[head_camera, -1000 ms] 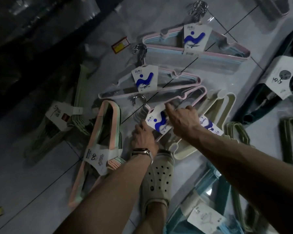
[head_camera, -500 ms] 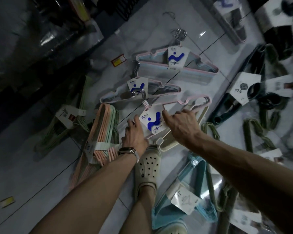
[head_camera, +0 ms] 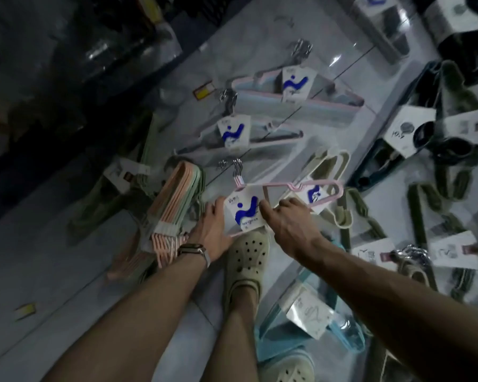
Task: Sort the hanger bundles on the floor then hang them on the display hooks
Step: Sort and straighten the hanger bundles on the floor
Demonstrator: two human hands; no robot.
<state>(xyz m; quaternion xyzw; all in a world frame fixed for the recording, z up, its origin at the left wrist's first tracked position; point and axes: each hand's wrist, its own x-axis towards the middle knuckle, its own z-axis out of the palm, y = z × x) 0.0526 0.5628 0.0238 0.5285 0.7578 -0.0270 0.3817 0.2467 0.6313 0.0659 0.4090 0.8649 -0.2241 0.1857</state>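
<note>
On the tiled floor [head_camera: 53, 271], far left: green bundle [head_camera: 116, 194], with a peach-and-green bundle [head_camera: 174, 199] just beside it. Left hand [head_camera: 213, 230], watch [head_camera: 195, 250] on its wrist, grips the left edge of the pink hanger bundle [head_camera: 301, 187] at its white card [head_camera: 243, 213]. Hooks point away, lower edge over the toe of a beige clog [head_camera: 247, 255]. Right hand [head_camera: 287, 227] pinches the card's right edge. Hands are close, only the card between them. Can't tell if it's clear of the floor. Cream bundle [head_camera: 329, 166] lies under the frame's right end, dark bundles [head_camera: 453, 139] far right.
</note>
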